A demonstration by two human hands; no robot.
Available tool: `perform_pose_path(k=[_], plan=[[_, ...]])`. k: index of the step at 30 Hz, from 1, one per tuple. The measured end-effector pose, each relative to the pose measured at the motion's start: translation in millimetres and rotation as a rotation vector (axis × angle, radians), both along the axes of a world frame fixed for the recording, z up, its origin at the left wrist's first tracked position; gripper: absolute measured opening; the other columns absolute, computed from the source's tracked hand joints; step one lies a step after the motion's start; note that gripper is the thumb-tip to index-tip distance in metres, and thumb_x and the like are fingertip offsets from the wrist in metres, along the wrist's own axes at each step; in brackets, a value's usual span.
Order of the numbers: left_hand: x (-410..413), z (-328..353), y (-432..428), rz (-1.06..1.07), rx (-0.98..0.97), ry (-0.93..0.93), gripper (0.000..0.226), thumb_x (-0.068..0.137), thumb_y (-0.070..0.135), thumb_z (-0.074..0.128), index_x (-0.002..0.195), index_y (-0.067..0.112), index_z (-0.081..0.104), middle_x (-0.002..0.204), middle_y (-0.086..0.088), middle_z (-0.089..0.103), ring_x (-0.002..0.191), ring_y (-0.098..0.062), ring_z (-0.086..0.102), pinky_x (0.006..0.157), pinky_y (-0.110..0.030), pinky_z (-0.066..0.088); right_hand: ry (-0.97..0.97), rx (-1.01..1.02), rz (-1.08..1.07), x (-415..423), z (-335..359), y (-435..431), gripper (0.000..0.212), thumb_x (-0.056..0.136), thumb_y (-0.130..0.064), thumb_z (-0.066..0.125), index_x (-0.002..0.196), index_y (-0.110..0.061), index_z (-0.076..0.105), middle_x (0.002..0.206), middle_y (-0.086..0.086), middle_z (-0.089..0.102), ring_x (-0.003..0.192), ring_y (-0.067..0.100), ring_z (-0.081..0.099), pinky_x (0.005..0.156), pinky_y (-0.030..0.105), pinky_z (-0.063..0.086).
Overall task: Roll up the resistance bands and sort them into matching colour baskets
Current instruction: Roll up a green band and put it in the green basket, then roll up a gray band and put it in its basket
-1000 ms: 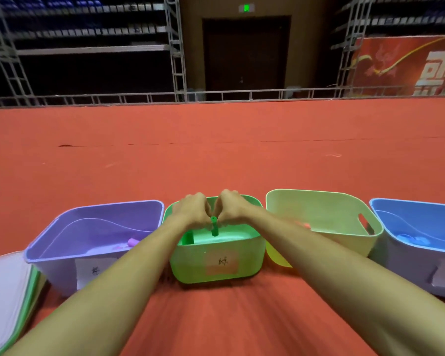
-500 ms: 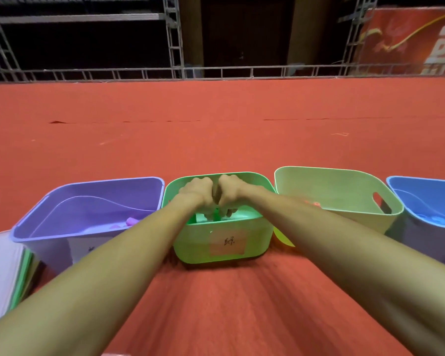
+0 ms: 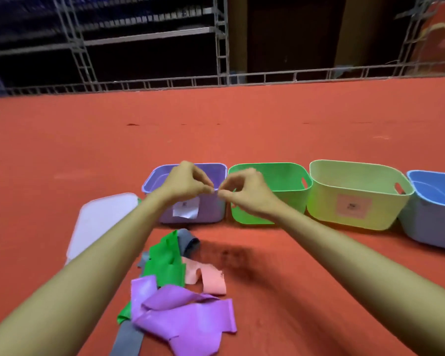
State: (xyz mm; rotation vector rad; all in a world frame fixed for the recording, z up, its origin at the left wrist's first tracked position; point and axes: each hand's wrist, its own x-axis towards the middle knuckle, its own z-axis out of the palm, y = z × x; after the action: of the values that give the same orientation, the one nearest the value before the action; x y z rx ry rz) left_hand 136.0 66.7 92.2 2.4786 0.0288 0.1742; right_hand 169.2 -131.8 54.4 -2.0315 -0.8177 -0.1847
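Four baskets stand in a row on the red floor: purple, green, pale yellow-green and blue. In front of them lies a loose pile of bands: a purple band, a green band, a pink band and a grey band. My left hand hovers before the purple basket. My right hand hovers before the green basket. Their fingertips nearly meet, the fingers are loosely curled, and I see nothing held in either.
A white lid lies left of the purple basket. Another grey strip runs out of the pile toward me. The red floor stretches far back to a metal railing and scaffolding.
Both hands held a green roll in the green basket; now they are drawn back and up to the left without it. The view tilted down, showing the pile of bands.
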Motion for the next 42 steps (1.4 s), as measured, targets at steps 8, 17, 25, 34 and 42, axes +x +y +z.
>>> perform_pose_path(k=[8, 17, 25, 34, 42], plan=[[-115, -90, 46, 0.299, -0.198, 0.006, 0.016, 0.081, 0.009, 0.085, 0.078, 0.024, 0.08, 0.08, 0.005, 0.079, 0.078, -0.009, 0.069, 0.078, -0.028, 0.052, 0.164, -0.469, -0.053, -53, -91, 33, 0.014, 0.07, -0.03, 0.065, 0.078, -0.025, 0.076, 0.086, 0.0, 0.078, 0.088, 0.022, 0.073, 0.077, 0.032, 0.057], [-156, -163, 70, 0.301, -0.017, 0.002, 0.029, 0.081, 0.028, 0.083, 0.107, 0.018, 0.077, 0.105, 0.007, 0.075, 0.092, -0.013, 0.067, 0.088, -0.027, 0.05, -0.01, -0.408, -0.02, -42, -117, 80, 0.062, 0.081, -0.018, 0.071, 0.142, -0.021, 0.061, 0.139, 0.009, 0.061, 0.126, 0.033, 0.055, 0.108, 0.041, 0.043], [-144, -174, 100, 0.363, 0.039, 0.002, 0.017, 0.071, 0.045, 0.06, 0.075, 0.031, 0.069, 0.088, 0.01, 0.077, 0.09, -0.021, 0.071, 0.081, -0.038, 0.056, -0.193, -0.369, -0.097, -26, -97, 103, 0.034, 0.079, -0.016, 0.06, 0.105, -0.024, 0.081, 0.102, 0.004, 0.079, 0.1, 0.034, 0.07, 0.083, 0.039, 0.056], [-127, -139, 48, 0.357, 0.063, -0.328, 0.042, 0.077, 0.037, 0.075, 0.116, 0.02, 0.071, 0.112, -0.002, 0.073, 0.11, -0.03, 0.063, 0.094, -0.043, 0.05, 0.045, 0.372, -0.162, -37, -13, 34, 0.019, 0.081, -0.007, 0.066, 0.087, -0.017, 0.081, 0.079, 0.006, 0.079, 0.07, 0.016, 0.072, 0.072, 0.048, 0.064], [-122, -53, -83, -0.303, -0.618, -0.178, 0.052, 0.076, 0.026, 0.092, 0.121, 0.018, 0.069, 0.112, 0.004, 0.077, 0.104, -0.007, 0.07, 0.094, -0.026, 0.053, -0.191, 0.41, -0.104, -92, 66, -55, 0.018, 0.085, 0.0, 0.069, 0.089, -0.01, 0.083, 0.068, -0.006, 0.075, 0.057, 0.0, 0.063, 0.054, 0.02, 0.049]])
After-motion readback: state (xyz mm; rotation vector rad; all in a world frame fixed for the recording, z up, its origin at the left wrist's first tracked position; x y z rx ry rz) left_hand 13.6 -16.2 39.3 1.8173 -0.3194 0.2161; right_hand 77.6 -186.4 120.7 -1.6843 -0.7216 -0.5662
